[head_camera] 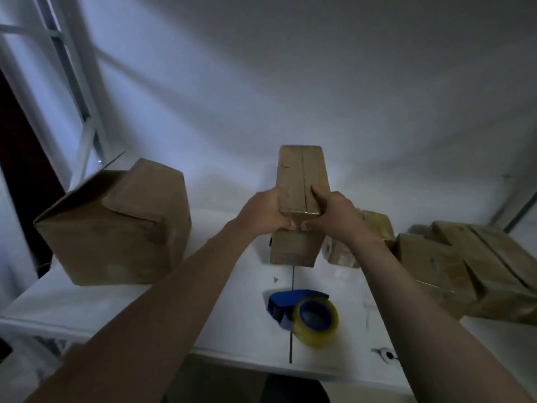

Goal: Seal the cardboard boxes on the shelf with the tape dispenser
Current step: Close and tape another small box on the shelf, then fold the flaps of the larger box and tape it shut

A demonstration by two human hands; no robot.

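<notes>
One big cardboard box (116, 225) sits at the left of the frame on the white shelf (87, 301), with a top flap sticking up. In the middle stands one tall thin box (302, 178). Two hands hold its near top edge. The left hand (267, 210) and the right hand (334, 210) each curl their fingers round one side. Lower down, one blue tape dispenser (302, 312) lies on the shelf with no hand on it. At the right is a pile of boxes (465, 263), at least three.

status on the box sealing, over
Left hand and right hand gripping narrow box. Tape dispenser lying untouched on shelf. Nothing blocking the dispenser.
</notes>
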